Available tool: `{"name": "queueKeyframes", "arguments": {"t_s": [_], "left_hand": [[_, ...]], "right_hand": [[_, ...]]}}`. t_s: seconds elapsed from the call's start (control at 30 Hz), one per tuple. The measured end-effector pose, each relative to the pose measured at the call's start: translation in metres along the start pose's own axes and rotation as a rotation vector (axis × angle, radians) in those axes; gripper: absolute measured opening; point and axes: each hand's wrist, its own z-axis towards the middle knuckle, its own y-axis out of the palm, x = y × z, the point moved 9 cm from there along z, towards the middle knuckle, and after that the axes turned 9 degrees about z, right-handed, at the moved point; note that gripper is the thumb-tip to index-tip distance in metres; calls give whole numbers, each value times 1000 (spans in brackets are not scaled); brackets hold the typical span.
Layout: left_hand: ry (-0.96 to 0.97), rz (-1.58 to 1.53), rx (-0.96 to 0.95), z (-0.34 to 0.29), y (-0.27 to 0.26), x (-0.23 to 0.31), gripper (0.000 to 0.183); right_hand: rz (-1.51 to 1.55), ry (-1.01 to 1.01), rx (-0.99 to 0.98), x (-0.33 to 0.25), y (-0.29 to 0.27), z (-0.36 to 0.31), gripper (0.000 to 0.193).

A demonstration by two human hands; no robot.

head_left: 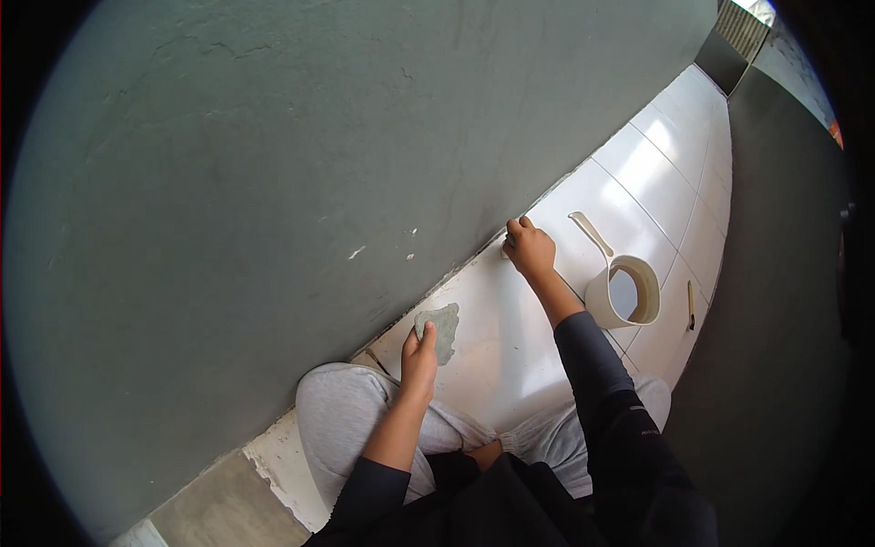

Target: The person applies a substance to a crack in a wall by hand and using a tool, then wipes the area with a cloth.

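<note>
Grey-green ragged slab [445, 332] in left fingers [429, 332]

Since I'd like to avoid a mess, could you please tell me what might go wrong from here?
The white plastic long-handled dipper, holding liquid, stands beside the right forearm; a bump could spill it over the glossy white tiles. The ragged flat grey-green piece in the left hand might crumble.

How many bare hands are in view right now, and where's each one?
2. The left hand grips a flat, jagged gray-green piece; the right hand is by the base of the gray wall, though what it holds is unclear.
</note>
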Motion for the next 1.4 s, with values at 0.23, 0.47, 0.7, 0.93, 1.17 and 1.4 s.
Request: {"name": "queueKeyframes", "arguments": {"t_s": [0.23, 0.47, 0.7, 0.93, 1.17, 1.4], "left_hand": [[18, 1, 8, 4, 3, -1, 41], [127, -36, 158, 0, -17, 16, 43], [85, -51, 181, 1, -17, 10, 43], [101, -92, 175, 8, -23, 0, 45], [163, 74, 300, 12, -40, -3, 46], [575, 1090, 512, -6, 3, 20, 52]], "right_hand": [[140, -72, -104, -28, 7, -20, 21], [230, -340, -209, -126, 18, -82, 29], [71, -140, -55, -28, 7, -17, 25], [140, -115, -91, -40, 1, -29, 24], [420, 14, -195, -26, -35, -80, 22], [923, 158, 133, 12, -152, -84, 25]]}}
